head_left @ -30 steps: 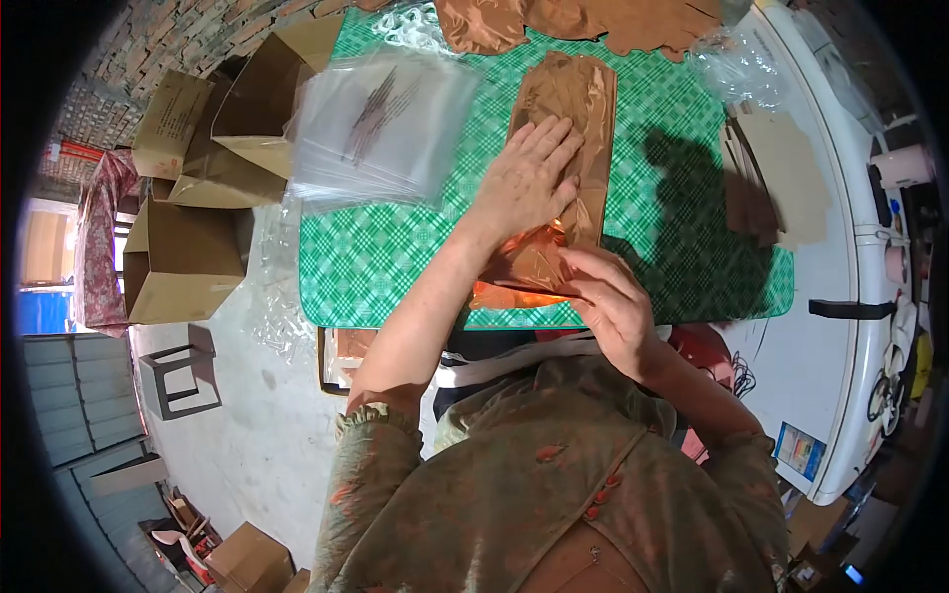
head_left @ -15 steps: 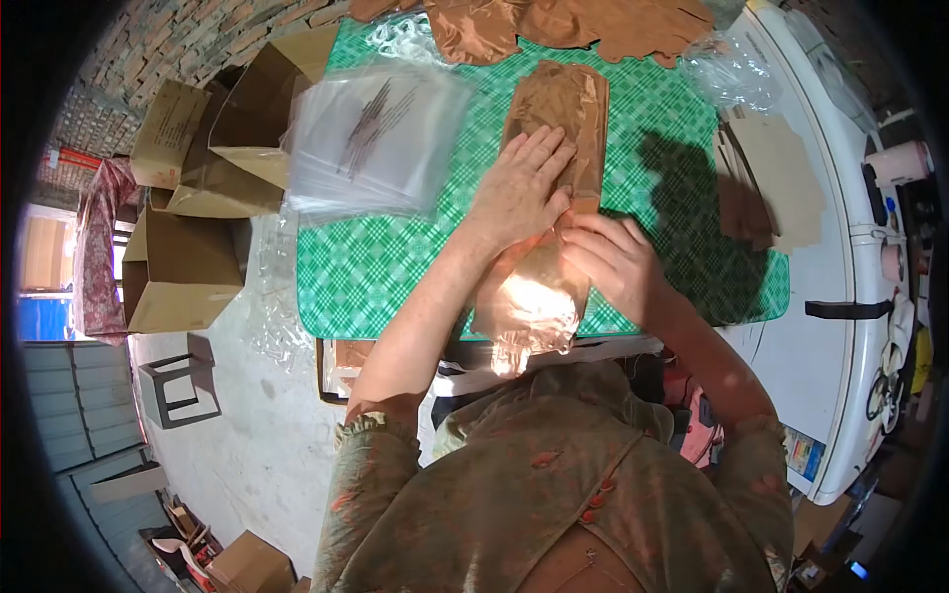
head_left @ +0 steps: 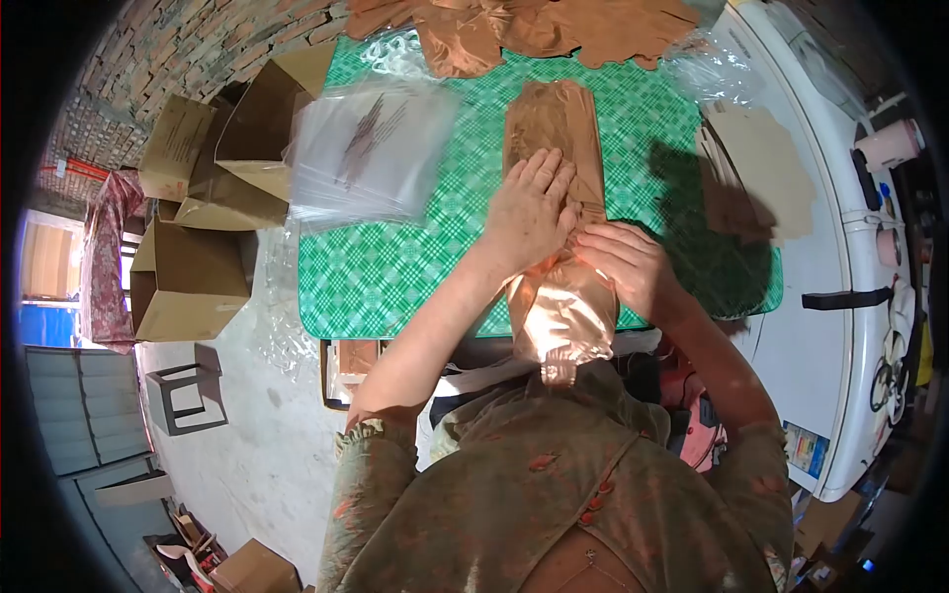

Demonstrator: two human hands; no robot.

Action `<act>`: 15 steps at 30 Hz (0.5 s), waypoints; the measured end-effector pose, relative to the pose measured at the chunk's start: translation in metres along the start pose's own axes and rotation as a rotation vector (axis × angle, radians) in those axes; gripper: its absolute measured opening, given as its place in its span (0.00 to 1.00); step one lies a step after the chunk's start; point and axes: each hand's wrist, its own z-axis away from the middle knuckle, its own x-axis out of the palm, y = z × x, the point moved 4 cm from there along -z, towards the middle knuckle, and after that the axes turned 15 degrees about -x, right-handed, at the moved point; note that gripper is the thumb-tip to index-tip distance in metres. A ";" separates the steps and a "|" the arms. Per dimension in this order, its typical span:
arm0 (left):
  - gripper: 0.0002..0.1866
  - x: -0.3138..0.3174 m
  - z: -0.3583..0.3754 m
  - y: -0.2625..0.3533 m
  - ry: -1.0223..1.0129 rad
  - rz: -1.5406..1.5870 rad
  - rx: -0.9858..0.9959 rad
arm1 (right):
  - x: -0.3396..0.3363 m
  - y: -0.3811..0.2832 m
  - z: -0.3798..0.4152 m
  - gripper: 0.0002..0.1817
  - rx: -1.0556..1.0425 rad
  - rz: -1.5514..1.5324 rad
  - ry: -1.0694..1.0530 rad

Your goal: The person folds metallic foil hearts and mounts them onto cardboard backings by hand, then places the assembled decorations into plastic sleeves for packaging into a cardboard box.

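A long folded piece of shiny copper-brown cloth [head_left: 568, 321] lies on the green checked tabletop [head_left: 386, 282], its lower end hanging over the front edge towards my body. My left hand [head_left: 534, 212] rests flat on the middle of the cloth, fingers stretched out and pointing away from me. Just to its right, my right hand [head_left: 628, 262] has its fingers bent and closed over the cloth's right edge; the thumb is mostly hidden. Both hands are close together, nearly touching. Bright light glares off the lower part of the cloth.
A stack of clear plastic bags [head_left: 371, 153] lies left on the table. More brown cloth [head_left: 554, 30] covers the far edge. Beige card sheets [head_left: 766, 178] sit at the right, by a white appliance [head_left: 830, 287]. Cardboard boxes [head_left: 193, 282] stand at the left.
The cloth has shifted towards me, its lower end swinging right and hanging further over the edge. Both hands have moved slightly right and nearer to me with it.
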 end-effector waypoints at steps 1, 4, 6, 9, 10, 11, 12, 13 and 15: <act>0.30 -0.002 0.004 0.004 -0.011 0.003 0.000 | -0.002 -0.002 0.004 0.16 0.004 -0.001 -0.012; 0.30 -0.004 0.008 0.005 -0.041 0.000 0.014 | -0.006 -0.007 0.013 0.20 0.015 -0.011 -0.049; 0.30 -0.003 0.008 0.003 -0.056 -0.012 0.029 | -0.008 -0.011 0.008 0.20 -0.013 0.025 -0.072; 0.30 -0.004 0.007 -0.002 -0.066 -0.044 0.066 | -0.008 -0.013 0.000 0.21 -0.098 0.064 -0.103; 0.30 -0.007 0.007 -0.003 -0.066 -0.053 0.084 | -0.008 -0.012 -0.002 0.21 -0.135 0.073 -0.113; 0.29 -0.009 0.006 -0.004 -0.066 -0.062 0.102 | -0.005 -0.011 -0.002 0.21 -0.143 0.044 -0.130; 0.29 -0.011 0.005 -0.005 -0.060 -0.064 0.117 | -0.003 -0.009 -0.001 0.21 -0.151 0.015 -0.148; 0.29 -0.013 0.004 -0.006 -0.053 -0.064 0.132 | -0.001 -0.008 -0.001 0.21 -0.158 -0.013 -0.167; 0.28 -0.017 0.001 -0.008 -0.033 -0.046 0.162 | 0.001 -0.006 -0.001 0.21 -0.159 -0.023 -0.183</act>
